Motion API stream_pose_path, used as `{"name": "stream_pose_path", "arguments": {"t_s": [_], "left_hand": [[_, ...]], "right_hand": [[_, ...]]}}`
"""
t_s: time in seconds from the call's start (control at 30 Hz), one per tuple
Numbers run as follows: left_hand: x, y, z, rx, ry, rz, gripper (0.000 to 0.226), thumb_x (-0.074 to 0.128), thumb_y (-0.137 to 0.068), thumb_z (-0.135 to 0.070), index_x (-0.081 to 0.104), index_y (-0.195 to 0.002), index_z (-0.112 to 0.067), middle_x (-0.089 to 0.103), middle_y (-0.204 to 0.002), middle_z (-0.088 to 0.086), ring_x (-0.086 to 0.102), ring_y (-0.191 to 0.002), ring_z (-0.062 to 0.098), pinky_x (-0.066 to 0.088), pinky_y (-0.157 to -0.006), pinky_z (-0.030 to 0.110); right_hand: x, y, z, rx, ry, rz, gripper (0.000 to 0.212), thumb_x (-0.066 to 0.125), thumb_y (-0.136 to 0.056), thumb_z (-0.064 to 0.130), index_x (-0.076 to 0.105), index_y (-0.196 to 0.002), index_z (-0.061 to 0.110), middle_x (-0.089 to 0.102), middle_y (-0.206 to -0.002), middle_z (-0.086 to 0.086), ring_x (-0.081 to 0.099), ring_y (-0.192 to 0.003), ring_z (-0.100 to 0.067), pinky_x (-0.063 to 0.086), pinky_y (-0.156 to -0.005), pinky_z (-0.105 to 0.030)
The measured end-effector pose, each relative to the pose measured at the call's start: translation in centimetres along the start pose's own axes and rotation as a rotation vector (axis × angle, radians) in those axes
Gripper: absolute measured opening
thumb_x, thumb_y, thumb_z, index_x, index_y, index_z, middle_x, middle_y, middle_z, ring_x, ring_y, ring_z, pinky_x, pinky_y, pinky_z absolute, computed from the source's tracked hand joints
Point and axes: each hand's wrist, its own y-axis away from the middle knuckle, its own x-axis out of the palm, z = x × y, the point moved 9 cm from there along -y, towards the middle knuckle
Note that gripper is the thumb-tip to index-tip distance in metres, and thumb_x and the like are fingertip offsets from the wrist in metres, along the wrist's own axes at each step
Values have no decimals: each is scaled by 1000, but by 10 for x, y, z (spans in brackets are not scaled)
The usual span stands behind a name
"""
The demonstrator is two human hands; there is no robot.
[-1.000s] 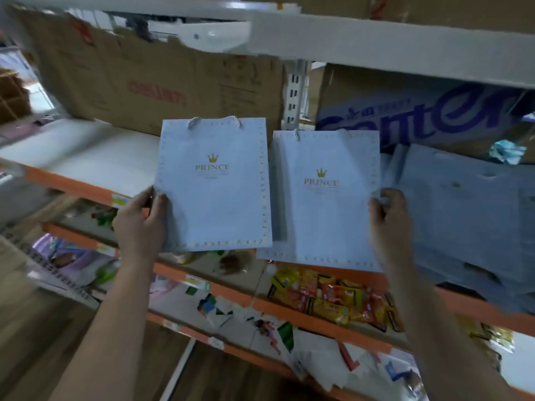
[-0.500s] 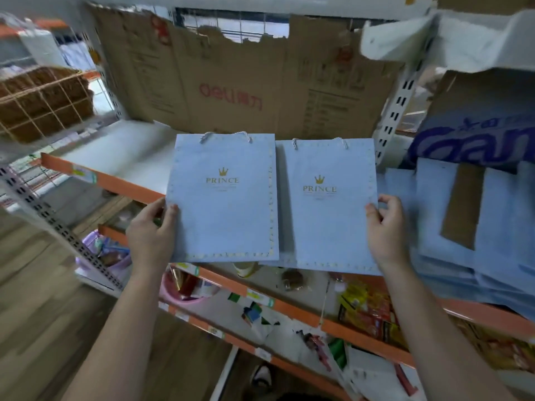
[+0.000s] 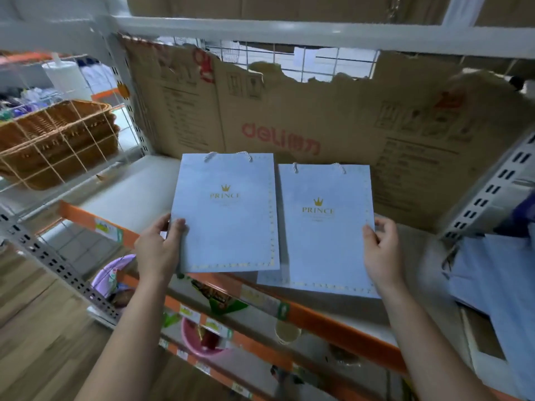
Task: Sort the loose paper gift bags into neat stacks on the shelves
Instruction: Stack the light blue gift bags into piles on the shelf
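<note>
Two flat, pale blue paper gift bags sit side by side over the middle of a white shelf point(image 3: 136, 195), each printed with a gold crown and the word PRINCE, edged with gold dots and fitted with white cord handles at the far end. The left bag point(image 3: 228, 221) is in the left hand point(image 3: 157, 251): the grip is clamped on its near left edge, thumb on the printed face and fingers behind. Its near edge hangs past the orange rail point(image 3: 318, 316) at the front of the shelf. The right bag point(image 3: 324, 241) is pinched at its right edge by the right hand point(image 3: 382, 253), thumb on top and fingers curled at the edge. The two bags meet along their inner edges; which one overlaps cannot be told, nor whether either lies fully on the board. A paler sheet shows under the right bag's near left corner.

Behind them, a torn cardboard sheet point(image 3: 289, 111) with red "deli" print stands against the back of the shelf. To the right, a loose pile of blue bags point(image 3: 498, 279) lies past a perforated metal upright point(image 3: 489, 192). To the left, a wicker basket point(image 3: 55, 137) sits behind a wire grid. The lower shelves point(image 3: 260, 351) hold a pink bowl point(image 3: 199, 340), a purple bowl point(image 3: 110, 273) and packets.
</note>
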Motion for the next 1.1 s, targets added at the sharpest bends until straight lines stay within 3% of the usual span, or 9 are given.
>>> {"name": "stream_pose_path", "arguments": {"t_s": [0.17, 0.27, 0.4, 0.5, 0.63, 0.7, 0.87, 1.1], "left_hand": [[3, -56, 37, -41, 25, 58, 28, 63, -90, -32, 69, -109, -12, 63, -91, 1, 59, -87, 26, 41, -71, 36], [0, -98, 56, -1, 12, 83, 30, 64, -89, -31, 69, -111, -12, 69, -98, 10, 61, -91, 29, 43, -76, 37], [-4, -148, 71, 52, -47, 143, 37, 62, -84, -38, 71, -109, -13, 70, -100, 15, 55, -79, 28, 35, -70, 33], [-3, -179, 80, 98, -68, 237, 47, 52, -76, -47, 71, -104, -16, 70, -98, 14, 54, -78, 26, 34, -70, 32], [2, -212, 93, 131, -142, 323, 39, 68, -79, -45, 71, -100, -13, 71, -96, 14, 61, -84, 32, 40, -67, 35], [3, -225, 104, 112, -158, 347, 39, 75, -74, -45, 72, -95, -13, 72, -93, 13, 63, -85, 32, 44, -67, 38], [2, -248, 118, 86, -222, 351, 49, 77, -73, -45, 71, -97, -2, 70, -94, 17, 62, -92, 36, 44, -71, 37], [10, -264, 132, 113, -262, 318, 57, 76, -74, -44, 66, -108, 0, 68, -103, 18, 59, -99, 37, 45, -76, 37]], "right_hand": [[41, -5, 5, 57, -26, -15, 7, 49, -99, 14, 47, -106, 15, 68, -94, -17, 65, -80, -32, 51, -72, -45], [62, -1, 12, 88, -33, -44, 9, 47, -100, 14, 46, -109, 14, 67, -94, -14, 64, -81, -31, 51, -73, -44], [90, 12, 28, 127, -34, -75, 13, 45, -101, 15, 47, -113, 11, 62, -93, -3, 59, -75, -8, 45, -62, -26], [115, 23, 41, 140, -37, -116, 9, 46, -101, 14, 47, -110, 12, 63, -93, -4, 59, -75, -6, 44, -57, -20], [148, 40, 49, 177, -44, -178, 10, 47, -100, 11, 49, -110, 11, 62, -91, -6, 58, -72, -7, 41, -48, -7], [163, 49, 50, 195, -36, -199, 10, 47, -100, 13, 49, -110, 13, 62, -89, -2, 58, -72, -7, 42, -48, -10], [191, 65, 43, 229, 1, -205, 7, 49, -100, 22, 52, -106, 20, 70, -92, 2, 67, -82, -21, 51, -69, -39], [216, 68, 52, 232, 50, -216, 10, 50, -99, 25, 52, -108, 20, 70, -91, 5, 67, -83, -20, 52, -73, -41]]}}
